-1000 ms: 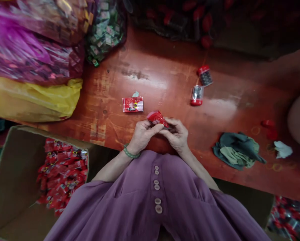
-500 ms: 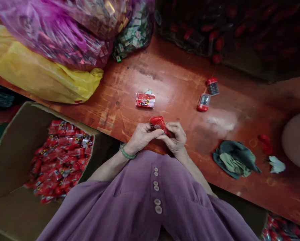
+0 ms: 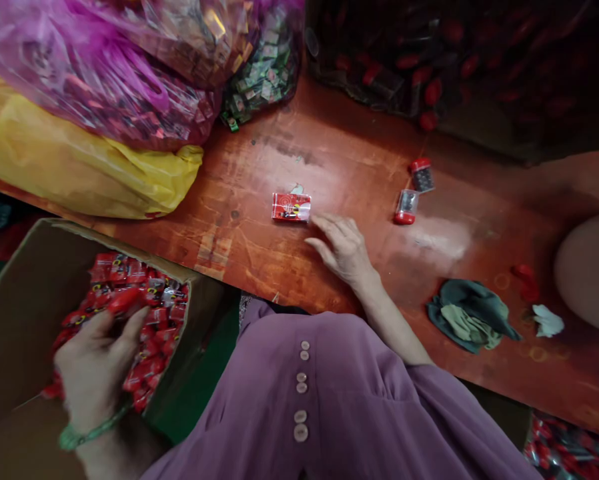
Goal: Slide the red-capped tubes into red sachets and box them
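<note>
My left hand [image 3: 93, 370] hangs over the cardboard box [image 3: 24, 287] at the lower left, blurred by motion. A red packet [image 3: 123, 300] sits pinched at the tips of its thumb and forefinger, just above the heap of red packets [image 3: 144, 347] in the box. A green bead bracelet [image 3: 79, 435] circles that wrist. My right hand [image 3: 343, 248] lies on the red-brown table [image 3: 259, 247] with its fingers stretched out and nothing in it. Its fingertips are a little right of a flat red packet [image 3: 291, 207] that lies alone on the table.
Two small red-capped clear containers [image 3: 413, 192] lie at the right of the middle. A crumpled green cloth [image 3: 472, 321] and a white scrap [image 3: 547, 320] lie at the right. Pink and yellow plastic bags [image 3: 94, 113] of wrapped goods crowd the back left. A dark bag of containers [image 3: 429, 60] stands behind.
My hands have come apart. The left hand carried the red packet from the table's edge down and left over the box. The right hand let go and reached toward the lone packet.
</note>
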Available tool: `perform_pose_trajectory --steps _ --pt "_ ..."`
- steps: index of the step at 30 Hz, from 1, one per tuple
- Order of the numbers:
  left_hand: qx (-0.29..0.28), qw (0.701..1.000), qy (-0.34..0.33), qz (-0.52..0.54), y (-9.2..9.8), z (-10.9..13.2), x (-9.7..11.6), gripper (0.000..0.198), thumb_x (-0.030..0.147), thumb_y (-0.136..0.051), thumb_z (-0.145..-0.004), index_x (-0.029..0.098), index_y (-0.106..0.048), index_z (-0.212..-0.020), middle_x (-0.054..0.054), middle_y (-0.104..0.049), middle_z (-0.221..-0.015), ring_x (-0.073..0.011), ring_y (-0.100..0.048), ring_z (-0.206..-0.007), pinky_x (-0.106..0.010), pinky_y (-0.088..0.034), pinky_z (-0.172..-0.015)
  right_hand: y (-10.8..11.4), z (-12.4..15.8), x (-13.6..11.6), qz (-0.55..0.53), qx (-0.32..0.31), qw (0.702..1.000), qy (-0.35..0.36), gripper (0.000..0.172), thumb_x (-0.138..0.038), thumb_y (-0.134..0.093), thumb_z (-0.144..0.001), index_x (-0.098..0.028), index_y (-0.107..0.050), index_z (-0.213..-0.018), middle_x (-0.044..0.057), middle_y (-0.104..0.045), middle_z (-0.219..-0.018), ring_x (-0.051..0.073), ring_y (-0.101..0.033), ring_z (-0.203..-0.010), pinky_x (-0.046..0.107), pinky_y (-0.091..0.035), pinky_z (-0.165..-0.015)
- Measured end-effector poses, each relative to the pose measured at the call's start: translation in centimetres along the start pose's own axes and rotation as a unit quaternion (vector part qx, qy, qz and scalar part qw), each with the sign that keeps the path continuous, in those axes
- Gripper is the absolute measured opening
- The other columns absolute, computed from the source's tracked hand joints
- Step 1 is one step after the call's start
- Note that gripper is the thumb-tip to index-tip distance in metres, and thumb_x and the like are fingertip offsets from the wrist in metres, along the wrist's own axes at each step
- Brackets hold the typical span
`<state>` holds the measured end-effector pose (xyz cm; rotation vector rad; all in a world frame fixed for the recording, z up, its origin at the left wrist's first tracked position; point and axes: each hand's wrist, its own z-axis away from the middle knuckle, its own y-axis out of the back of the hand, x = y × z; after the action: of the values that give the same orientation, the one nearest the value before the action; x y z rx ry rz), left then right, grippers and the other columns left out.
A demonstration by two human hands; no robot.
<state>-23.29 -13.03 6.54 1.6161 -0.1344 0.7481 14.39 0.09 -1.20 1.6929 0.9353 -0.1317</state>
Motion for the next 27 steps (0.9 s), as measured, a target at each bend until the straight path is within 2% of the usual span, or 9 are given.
perform_pose_trajectory --steps 2,4,6,8,11,13,18,24,27 --pt "0.012 0.974 0.115 -0.194 1.5 -0.2 -2.0 0.017 0.055 -0.068 -0.074 0.038 -0.070 -0.071 -0.001 -0.044 -0.043 -0.0376 -0.062 -0.060 -0.052 -0.046 -0.056 -0.7 -1.1 1.2 0.038 -0.029 0.999 -0.008 0.036 -0.033 -0.054 -0.099 -0.017 -0.061 -0.131 0.016 -0.067 -0.133 0.029 -0.060 -0.128 0.047 -0.047 -0.102" --pt "0.018 0.950 0.156 -0.269 1.4 -0.6 -1.8 0.026 0.061 -0.067 -0.072 0.039 -0.072 -0.085 -0.007 -0.060 -0.061 -0.0501 -0.066 -0.082 -0.060 -0.046 -0.059 -1.5 -2.0 1.9 0.066 -0.048 0.997 -0.005 0.034 -0.031 -0.051 -0.101 -0.018 -0.062 -0.130 0.015 -0.067 -0.136 0.029 -0.057 -0.132 0.050 -0.043 -0.106" --pt "0.023 0.971 0.068 -0.226 -0.4 -1.6 0.1 0.039 0.057 -0.063 -0.081 0.038 -0.068 -0.115 -0.012 -0.072 -0.104 -0.0507 -0.064 -0.109 -0.064 -0.049 -0.072 -2.2 -2.5 2.2 0.085 -0.057 0.995 0.012 0.029 -0.029 -0.050 -0.101 -0.019 -0.066 -0.124 0.013 -0.070 -0.131 0.028 -0.058 -0.131 0.051 -0.040 -0.107" --pt "0.023 0.986 -0.098 -0.132 -3.7 -3.2 3.1 0.044 0.047 -0.058 -0.091 0.033 -0.059 -0.133 -0.011 -0.067 -0.131 -0.0410 -0.061 -0.122 -0.060 -0.052 -0.092 -2.7 -2.5 2.3 0.096 -0.055 0.993 0.038 0.026 -0.024 -0.050 -0.101 -0.020 -0.069 -0.119 0.010 -0.074 -0.125 0.026 -0.061 -0.126 0.050 -0.039 -0.107" --pt "0.002 0.942 -0.336 -0.018 -10.1 -5.7 8.4 0.042 0.032 -0.064 -0.092 0.023 -0.059 -0.133 -0.011 -0.067 -0.132 -0.0278 -0.067 -0.118 -0.045 -0.058 -0.099 -3.1 -2.2 2.3 0.104 -0.047 0.992 0.057 0.028 -0.016 -0.047 -0.101 -0.020 -0.070 -0.116 0.008 -0.076 -0.119 0.023 -0.063 -0.119 0.048 -0.038 -0.106" --pt "-0.033 0.902 -0.430 0.012 -13.9 -7.0 11.6 0.043 0.027 -0.061 -0.095 0.017 -0.056 -0.136 -0.014 -0.062 -0.140 -0.0266 -0.061 -0.129 -0.042 -0.054 -0.107 -3.2 -2.2 2.2 0.102 -0.048 0.992 0.056 0.029 -0.016 -0.044 -0.102 -0.019 -0.070 -0.116 0.009 -0.077 -0.116 0.022 -0.065 -0.114 0.046 -0.039 -0.104" --pt "-0.061 0.864 -0.500 0.009 -18.8 -9.2 15.2 0.030 0.023 -0.055 -0.097 0.015 -0.064 -0.125 -0.014 -0.065 -0.135 -0.0276 -0.060 -0.130 -0.044 -0.049 -0.111 -3.2 -3.0 1.9 0.075 -0.075 0.994 0.036 0.031 -0.019 -0.039 -0.104 -0.017 -0.069 -0.114 0.012 -0.075 -0.116 0.022 -0.063 -0.112 0.044 -0.041 -0.102" --pt "-0.038 0.849 -0.527 0.014 -18.9 -10.1 15.1 0.016 0.018 -0.058 -0.094 0.017 -0.070 -0.105 -0.011 -0.074 -0.118 -0.0260 -0.066 -0.114 -0.042 -0.053 -0.097 0.3 -2.5 2.1 0.037 -0.054 0.998 -0.008 0.026 -0.027 -0.048 -0.102 -0.017 -0.067 -0.116 0.011 -0.073 -0.119 0.022 -0.061 -0.115 0.038 -0.045 -0.098" --pt "-0.039 0.863 -0.502 0.028 -18.8 -10.0 15.3 0.010 0.019 -0.059 -0.093 0.017 -0.068 -0.093 -0.011 -0.075 -0.105 -0.0245 -0.066 -0.098 -0.039 -0.054 -0.085 3.9 -0.8 4.2 0.098 0.033 0.984 -0.144 0.024 -0.027 -0.049 -0.101 -0.017 -0.070 -0.109 0.013 -0.072 -0.114 0.025 -0.061 -0.107 0.045 -0.046 -0.098"
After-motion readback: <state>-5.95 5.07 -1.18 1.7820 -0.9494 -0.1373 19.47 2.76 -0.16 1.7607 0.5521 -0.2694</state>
